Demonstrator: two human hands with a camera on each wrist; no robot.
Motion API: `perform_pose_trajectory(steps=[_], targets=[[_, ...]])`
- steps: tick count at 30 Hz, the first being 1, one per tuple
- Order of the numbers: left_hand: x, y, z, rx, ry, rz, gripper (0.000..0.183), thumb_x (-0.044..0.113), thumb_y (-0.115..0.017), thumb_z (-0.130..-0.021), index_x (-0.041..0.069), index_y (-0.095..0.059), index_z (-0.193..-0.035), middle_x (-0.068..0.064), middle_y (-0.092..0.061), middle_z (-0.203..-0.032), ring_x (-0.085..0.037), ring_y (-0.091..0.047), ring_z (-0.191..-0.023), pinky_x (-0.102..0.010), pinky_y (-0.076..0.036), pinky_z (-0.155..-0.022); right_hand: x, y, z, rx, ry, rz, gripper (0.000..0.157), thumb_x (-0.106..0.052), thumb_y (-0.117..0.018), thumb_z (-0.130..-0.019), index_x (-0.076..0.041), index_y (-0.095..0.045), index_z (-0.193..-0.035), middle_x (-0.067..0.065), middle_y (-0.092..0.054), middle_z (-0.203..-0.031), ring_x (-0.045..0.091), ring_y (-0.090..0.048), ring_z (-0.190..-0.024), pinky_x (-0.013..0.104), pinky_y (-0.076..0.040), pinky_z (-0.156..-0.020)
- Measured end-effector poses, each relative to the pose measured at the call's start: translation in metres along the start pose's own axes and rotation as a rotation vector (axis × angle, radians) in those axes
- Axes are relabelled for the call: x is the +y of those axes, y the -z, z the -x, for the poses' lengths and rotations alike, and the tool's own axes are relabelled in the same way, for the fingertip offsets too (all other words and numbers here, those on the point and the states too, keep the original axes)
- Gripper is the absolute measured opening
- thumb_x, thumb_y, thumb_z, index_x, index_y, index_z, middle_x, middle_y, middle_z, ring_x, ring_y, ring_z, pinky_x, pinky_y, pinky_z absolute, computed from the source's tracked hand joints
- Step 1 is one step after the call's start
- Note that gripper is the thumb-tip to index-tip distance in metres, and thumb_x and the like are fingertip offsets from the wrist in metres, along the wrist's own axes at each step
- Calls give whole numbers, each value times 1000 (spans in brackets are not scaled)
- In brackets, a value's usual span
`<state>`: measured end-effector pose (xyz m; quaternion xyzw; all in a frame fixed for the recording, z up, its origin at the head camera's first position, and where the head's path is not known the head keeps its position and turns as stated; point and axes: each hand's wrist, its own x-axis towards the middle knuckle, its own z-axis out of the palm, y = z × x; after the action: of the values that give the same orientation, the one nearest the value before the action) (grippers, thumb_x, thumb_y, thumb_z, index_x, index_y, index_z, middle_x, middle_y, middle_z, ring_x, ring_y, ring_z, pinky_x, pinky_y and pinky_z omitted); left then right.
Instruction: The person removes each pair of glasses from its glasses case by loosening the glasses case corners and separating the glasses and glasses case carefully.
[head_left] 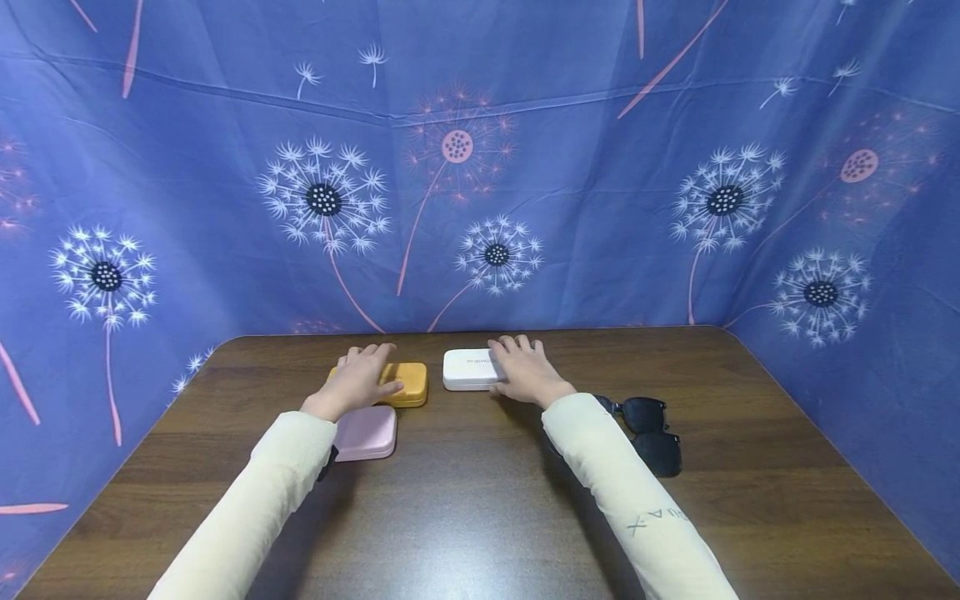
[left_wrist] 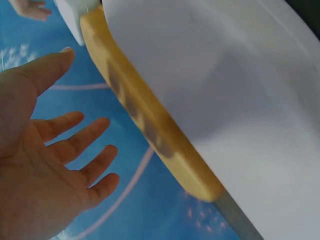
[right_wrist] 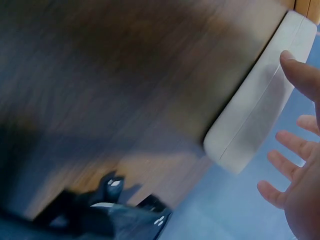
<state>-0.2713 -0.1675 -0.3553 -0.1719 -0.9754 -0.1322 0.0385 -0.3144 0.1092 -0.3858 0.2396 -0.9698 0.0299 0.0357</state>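
My left hand (head_left: 354,385) is spread above a yellow glasses case (head_left: 410,382), and the wrist view shows a gap between its fingers and the case (left_wrist: 150,117). Below that wrist lies a pink glasses case (head_left: 369,435), partly covered by the sleeve. My right hand (head_left: 527,373) hovers at the right end of a white glasses case (head_left: 463,371), hiding that end from the head view. In the right wrist view the fingers of the right hand (right_wrist: 302,165) are loosely extended beside the white case (right_wrist: 260,95). Neither hand grips anything.
Dark sunglasses (head_left: 647,414) lie right of my right forearm, with another dark lens (head_left: 658,454) just nearer; the sleeve hides part of them. The brown wooden table (head_left: 457,500) ends at a blue dandelion-print cloth (head_left: 585,250) behind and at both sides.
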Motion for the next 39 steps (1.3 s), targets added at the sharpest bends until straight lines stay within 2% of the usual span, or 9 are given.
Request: perform_pose_trajectory(steps=[5, 11, 15, 20, 25, 39], targets=[[16, -11, -7, 4, -33, -12, 61, 31, -66, -82, 2, -41, -130, -22, -50, -126, -47, -42, -113, -58, -32, -93, 11, 1, 3, 7, -28, -15, 79, -41, -69, -77, -9, -34, -139, 14, -39, -139, 35, -33, -126, 53, -27, -100], [35, -25, -18, -27, -40, -48, 65, 33, -65, -83, 4, -38, -134, -21, -48, -130, -44, -40, -118, -55, -32, -98, 22, 3, 7, -6, -69, -7, 81, -41, -71, -75, -8, -34, -139, 15, -39, -139, 36, -34, -124, 53, -29, -98], [43, -32, -24, -17, -41, -59, 66, 31, -67, -82, 4, -38, -134, -20, -49, -129, -42, -41, -117, -54, -32, -98, 27, 3, 8, -11, -91, -11, 83, -41, -73, -73, -6, -35, -138, 17, -41, -138, 38, -35, -123, 55, -29, -97], [49, -40, -31, 16, -31, -90, 66, 30, -69, -79, 3, -40, -132, -19, -51, -126, -41, -43, -114, -51, -34, -95, 31, 4, 11, -36, -124, -19, 84, -40, -74, -71, -5, -36, -137, 19, -42, -137, 40, -35, -123, 58, -28, -98], [51, -46, -36, 19, -11, -113, 67, 30, -71, -78, 2, -41, -130, -20, -53, -122, -40, -45, -110, -50, -36, -93, 34, 5, 14, -71, -150, -26, 84, -38, -75, -71, -4, -36, -137, 20, -42, -136, 41, -35, -123, 61, -25, -99], [57, -53, -44, -57, 33, -135, 66, 27, -71, -79, 2, -37, -130, -19, -53, -121, -39, -44, -108, -48, -35, -92, 39, -1, 15, -70, -137, -34, 71, -32, -73, -74, -5, -40, -131, 20, -49, -127, 42, -40, -117, 61, -28, -96]])
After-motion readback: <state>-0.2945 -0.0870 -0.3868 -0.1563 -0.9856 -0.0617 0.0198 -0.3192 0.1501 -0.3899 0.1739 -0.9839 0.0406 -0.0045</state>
